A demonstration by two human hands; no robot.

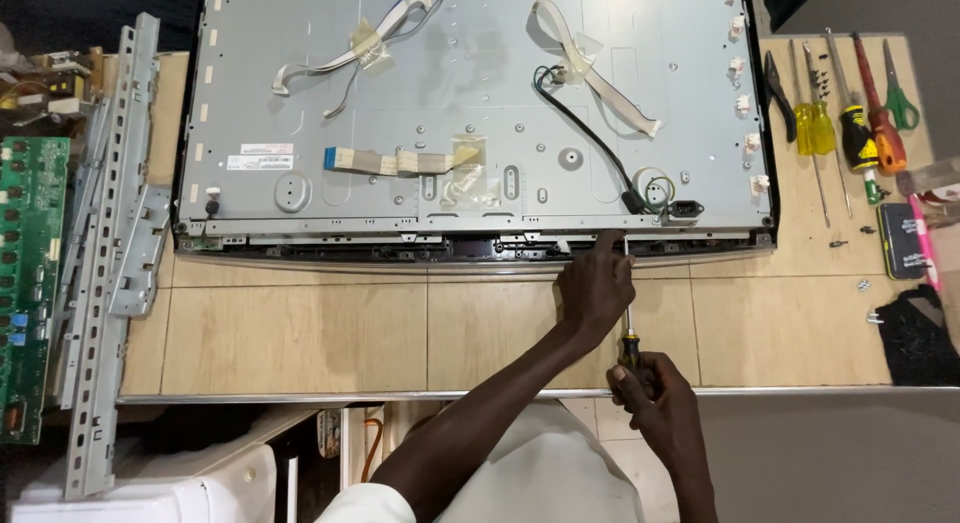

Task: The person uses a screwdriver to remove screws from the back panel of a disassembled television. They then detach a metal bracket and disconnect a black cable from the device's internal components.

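Observation:
A large flat screen panel lies back-up on the tiled floor, its grey metal plate carrying ribbon cables and a black cable. My left hand reaches to the panel's near edge, right of centre, with the index finger touching the edge strip. My right hand is just below it, closed around the yellow and black handle of a screwdriver. The screwdriver's shaft points up toward the panel edge and runs behind my left hand, so its tip is hidden.
Right of the panel lie pliers, yellow-handled screwdrivers, a red-handled one, green scissors, a black bit case and loose screws. Long metal brackets and a green circuit board lie to the left.

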